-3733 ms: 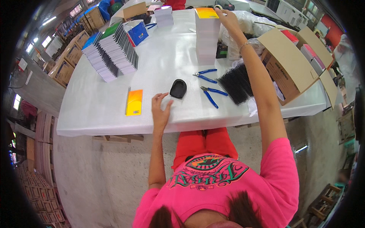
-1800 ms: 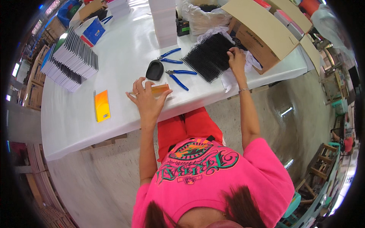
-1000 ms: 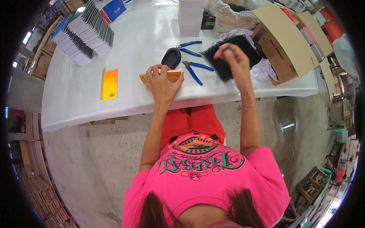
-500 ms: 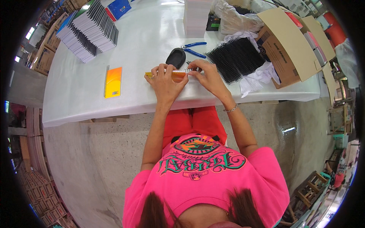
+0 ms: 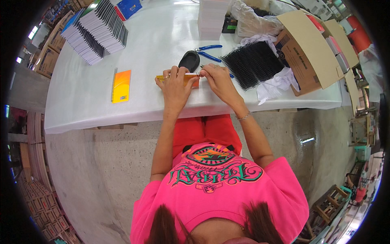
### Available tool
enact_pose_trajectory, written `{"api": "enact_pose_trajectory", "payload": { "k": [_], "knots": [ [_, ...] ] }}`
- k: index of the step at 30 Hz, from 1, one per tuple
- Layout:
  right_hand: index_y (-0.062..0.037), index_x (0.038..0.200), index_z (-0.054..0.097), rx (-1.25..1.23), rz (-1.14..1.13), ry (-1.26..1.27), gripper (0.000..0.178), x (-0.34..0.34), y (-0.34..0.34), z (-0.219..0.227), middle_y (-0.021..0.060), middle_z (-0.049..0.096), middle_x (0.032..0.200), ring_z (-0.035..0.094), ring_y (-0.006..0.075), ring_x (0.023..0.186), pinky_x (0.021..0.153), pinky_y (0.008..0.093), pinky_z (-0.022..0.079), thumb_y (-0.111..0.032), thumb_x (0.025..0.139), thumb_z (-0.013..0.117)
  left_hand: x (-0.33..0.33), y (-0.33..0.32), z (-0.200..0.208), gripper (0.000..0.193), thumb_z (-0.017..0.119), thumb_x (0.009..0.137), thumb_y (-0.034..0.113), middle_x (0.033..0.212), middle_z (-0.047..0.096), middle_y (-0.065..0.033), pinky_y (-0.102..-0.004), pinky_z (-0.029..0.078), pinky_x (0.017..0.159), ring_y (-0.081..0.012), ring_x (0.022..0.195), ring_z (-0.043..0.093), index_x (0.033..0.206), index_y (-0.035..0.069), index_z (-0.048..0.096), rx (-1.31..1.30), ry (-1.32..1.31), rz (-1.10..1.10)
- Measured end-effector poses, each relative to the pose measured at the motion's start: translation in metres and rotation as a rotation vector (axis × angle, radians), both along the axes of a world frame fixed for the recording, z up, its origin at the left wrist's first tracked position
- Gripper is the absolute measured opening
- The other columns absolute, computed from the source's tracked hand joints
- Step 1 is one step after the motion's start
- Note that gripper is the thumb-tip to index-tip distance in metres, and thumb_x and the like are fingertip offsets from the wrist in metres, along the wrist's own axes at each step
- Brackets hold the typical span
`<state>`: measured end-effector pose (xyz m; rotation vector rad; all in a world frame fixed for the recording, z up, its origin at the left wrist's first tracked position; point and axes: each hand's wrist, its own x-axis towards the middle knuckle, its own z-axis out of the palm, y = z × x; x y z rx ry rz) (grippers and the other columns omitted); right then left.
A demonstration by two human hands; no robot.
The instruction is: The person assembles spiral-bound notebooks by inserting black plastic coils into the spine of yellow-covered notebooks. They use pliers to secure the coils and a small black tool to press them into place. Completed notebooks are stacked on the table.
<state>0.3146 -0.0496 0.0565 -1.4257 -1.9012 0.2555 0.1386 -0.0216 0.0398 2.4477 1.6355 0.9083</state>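
Near the table's front edge, my left hand (image 5: 176, 87) grips a small yellow-orange notebook (image 5: 195, 82), fingers over its upper long edge and thumb on its face. At the notebook's right end my right hand (image 5: 217, 79) pinches the end of a thin dark spiral coil, mostly hidden by the fingers. Just beyond my hands sits a black oval dish (image 5: 189, 61). Blue-handled pliers (image 5: 209, 53) rest beside it. A finished-looking spiral notebook (image 5: 121, 86) with a yellow-orange cover lies flat to the left.
Many black spiral coils (image 5: 252, 63) lie in a pile to the right on white paper. An open cardboard box (image 5: 302, 61) stands beyond them. Stacked spiral notebooks (image 5: 103, 30) fill the far left, near a blue notebook (image 5: 128, 9). A tall paper stack (image 5: 211, 20) stands at the back.
My right hand has turned and closed in against the notebook's right end. The coil that showed between the hands is now mostly covered. My left hand keeps its grip.
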Motion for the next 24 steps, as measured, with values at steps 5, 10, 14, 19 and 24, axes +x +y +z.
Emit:
{"api": "enact_pose_trajectory", "payload": {
  "k": [5, 10, 14, 19, 24],
  "knots": [
    [-0.0081, 0.100, 0.059, -0.001, 0.016, -0.039, 0.013, -0.004, 0.003, 0.010, 0.0087, 0.061, 0.096, 0.058, 0.0286, 0.093, 0.084, 0.0409, 0.034, -0.021, 0.096, 0.058, -0.007, -0.001, 0.005, 0.025, 0.054, 0.098, 0.034, 0.111, 0.056, -0.0019, -0.0602, 0.027, 0.100, -0.0258, 0.112, 0.049, 0.116, 0.016, 0.056, -0.079, -0.061, -0.034],
    [-0.0092, 0.100, 0.058, 0.036, 0.047, -0.102, 0.012, -0.001, 0.010, 0.006, 0.0081, 0.062, 0.101, 0.059, 0.0284, 0.095, 0.086, 0.0410, 0.035, -0.020, 0.095, 0.059, -0.012, 0.000, 0.007, 0.026, 0.054, 0.098, 0.029, 0.123, 0.050, -0.0077, -0.0576, 0.028, 0.102, -0.0287, 0.117, 0.047, 0.119, 0.013, 0.053, -0.098, -0.193, -0.073],
    [-0.0091, 0.097, 0.060, 0.053, -0.004, -0.025, 0.010, -0.010, 0.010, 0.014, 0.0081, 0.062, 0.099, 0.059, 0.0283, 0.094, 0.085, 0.0412, 0.036, -0.019, 0.094, 0.060, -0.014, 0.001, -0.003, 0.034, 0.065, 0.092, 0.024, 0.131, 0.039, -0.0154, -0.0529, 0.030, 0.104, -0.0336, 0.121, 0.042, 0.121, 0.011, 0.052, 0.034, -0.393, -0.009],
    [-0.0069, 0.094, 0.061, 0.066, 0.012, -0.121, 0.016, -0.012, 0.011, 0.014, 0.0098, 0.059, 0.091, 0.059, 0.0272, 0.089, 0.082, 0.0383, 0.037, -0.022, 0.093, 0.061, -0.018, 0.002, -0.016, 0.041, 0.073, 0.086, 0.018, 0.130, 0.037, -0.0171, -0.0479, 0.035, 0.103, -0.0359, 0.118, 0.042, 0.119, 0.008, 0.053, 0.057, -0.600, 0.023],
    [-0.0059, 0.097, 0.062, -0.078, 0.116, -0.076, 0.016, -0.016, 0.017, 0.002, 0.0100, 0.061, 0.094, 0.059, 0.0310, 0.091, 0.081, 0.0429, 0.040, -0.021, 0.093, 0.063, -0.029, 0.004, -0.027, 0.043, 0.074, 0.085, 0.020, 0.118, 0.043, -0.0169, -0.0431, 0.040, 0.097, -0.0347, 0.114, 0.046, 0.119, 0.004, 0.051, -0.061, -0.571, -0.008]
  ]
}}
